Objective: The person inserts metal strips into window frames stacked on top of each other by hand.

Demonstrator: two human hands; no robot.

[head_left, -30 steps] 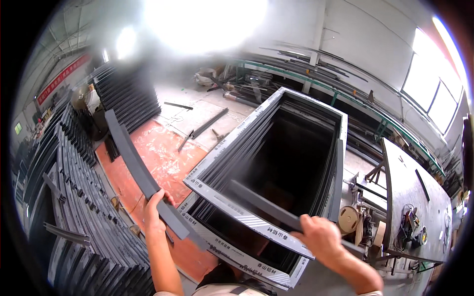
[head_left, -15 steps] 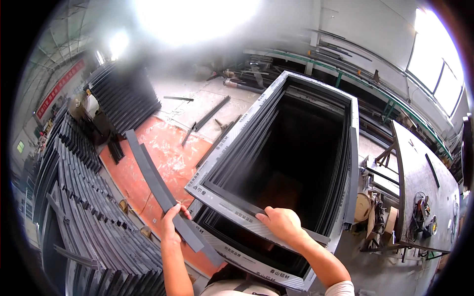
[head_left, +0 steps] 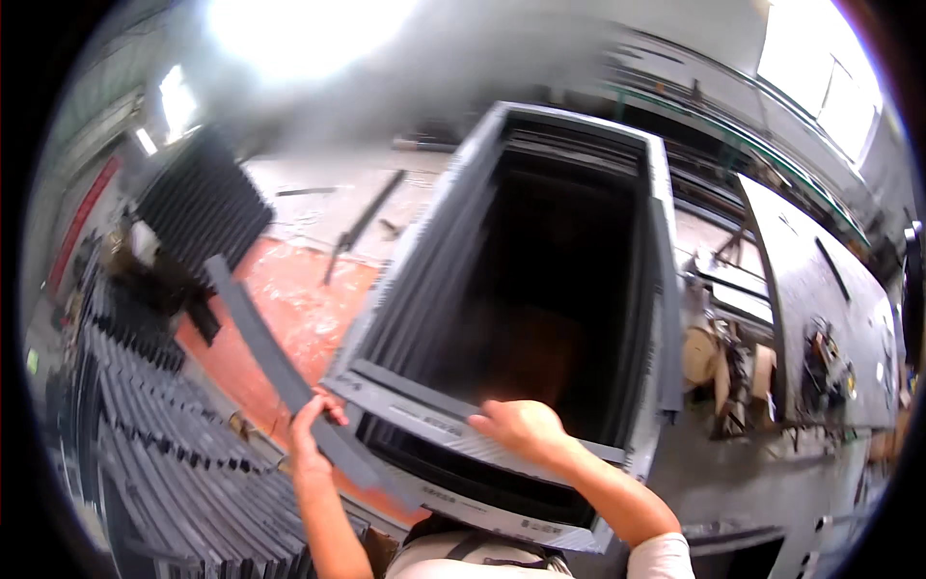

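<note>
My left hand (head_left: 311,436) is closed round a long, flat dark grey metal profile (head_left: 262,343), which slants up and to the left beside the frame stack. My right hand (head_left: 529,429) has its fingers curled over a second dark grey strip (head_left: 415,389) lying along the near rail of the top window frame (head_left: 487,434). That frame is a large rectangle with pale printed film on its faces. More dark frames are nested beneath it, and its deep middle is in shadow. The fingertips of my right hand are partly hidden.
Rows of dark profiles (head_left: 183,434) stand at the left, with another stack (head_left: 207,193) farther back. Orange sheeting (head_left: 289,289) covers floor beside the frames. Loose bars (head_left: 371,217) lie beyond it. At the right stands a workbench (head_left: 820,328) with tools and cables.
The whole view has swung, so the surroundings sit farther left. Both hands keep their grips, and the left profile stays slanted beside the frames.
</note>
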